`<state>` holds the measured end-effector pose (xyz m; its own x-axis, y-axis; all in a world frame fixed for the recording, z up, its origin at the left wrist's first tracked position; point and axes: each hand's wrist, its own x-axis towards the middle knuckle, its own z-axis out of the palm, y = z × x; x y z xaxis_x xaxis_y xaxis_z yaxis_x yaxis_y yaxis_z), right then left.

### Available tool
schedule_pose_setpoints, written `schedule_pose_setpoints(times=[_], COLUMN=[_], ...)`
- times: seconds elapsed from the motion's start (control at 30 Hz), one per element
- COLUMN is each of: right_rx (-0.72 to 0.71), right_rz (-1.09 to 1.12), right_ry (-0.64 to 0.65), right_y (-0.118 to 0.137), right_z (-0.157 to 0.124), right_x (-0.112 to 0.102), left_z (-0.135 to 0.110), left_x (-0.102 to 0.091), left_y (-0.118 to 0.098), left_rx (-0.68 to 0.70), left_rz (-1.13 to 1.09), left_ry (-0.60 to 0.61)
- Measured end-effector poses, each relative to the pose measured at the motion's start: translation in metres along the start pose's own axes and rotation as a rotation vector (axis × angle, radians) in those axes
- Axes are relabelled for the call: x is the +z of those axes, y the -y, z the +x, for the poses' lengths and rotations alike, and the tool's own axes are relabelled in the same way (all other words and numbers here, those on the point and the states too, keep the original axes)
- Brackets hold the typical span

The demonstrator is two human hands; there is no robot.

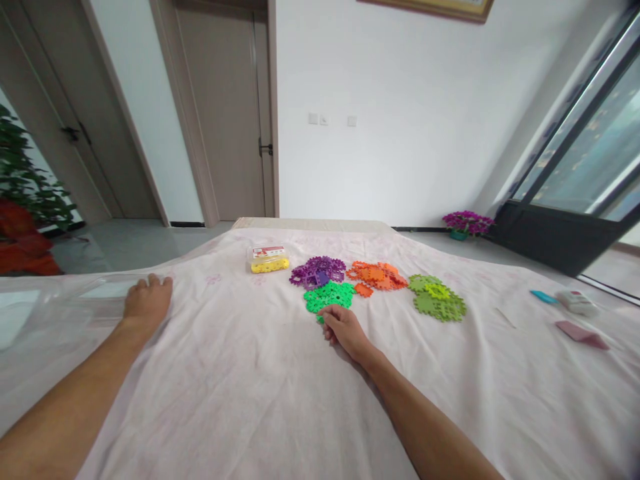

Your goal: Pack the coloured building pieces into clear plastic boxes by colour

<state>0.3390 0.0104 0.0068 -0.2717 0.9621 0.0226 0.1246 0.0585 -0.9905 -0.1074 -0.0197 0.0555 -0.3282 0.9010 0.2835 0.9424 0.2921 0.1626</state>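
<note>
"Green plastic toothed tiles (pixel 330 295): location?" asks the supervisor.

Operator: "They lie in a loose pile on the pale pink cloth sheet (pixel 240 373), on the near side of the purple toothed tiles (pixel 317 271) and just beside the orange toothed tiles (pixel 377 275). I see my right hand (pixel 344 327) at the pile's near edge, its grip pressed together on the rim of the nearest tile. My left hand (pixel 147 300) lies well apart, its grip spread flat on the sheet."

Supervisor: "Handling properties?"

Operator: "I judge each tile light, stiff and thin, with a smooth face that may slip. Take hold across the toothed rim, thumb under, fingers on top. Lift one tile only, because neighbouring teeth may snag and drag the pile."
</note>
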Motion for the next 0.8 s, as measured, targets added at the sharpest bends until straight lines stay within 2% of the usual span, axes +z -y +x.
schedule_pose_setpoints(times=[0.17,0.4,0.63,0.8], right_rx=[-0.013,-0.006,-0.020,-0.029], right_rz=[-0.018,-0.019,-0.020,-0.045], right_ry=[0.003,0.008,-0.003,0.000], right_y=[0.000,0.002,0.004,0.003], right_z=[-0.001,-0.002,-0.004,-0.004], right_x=[0.000,0.001,0.002,0.002], left_z=[-0.006,-0.017,-0.072,-0.100], left_x=[0.002,0.004,-0.020,-0.026], left_y=[0.002,-0.003,-0.016,-0.002], left_rx=[0.015,0.011,0.047,0.002], left_rz=[0.200,0.283,0.365,0.407], left_ry=[-0.059,-0.096,-0.050,0.082])
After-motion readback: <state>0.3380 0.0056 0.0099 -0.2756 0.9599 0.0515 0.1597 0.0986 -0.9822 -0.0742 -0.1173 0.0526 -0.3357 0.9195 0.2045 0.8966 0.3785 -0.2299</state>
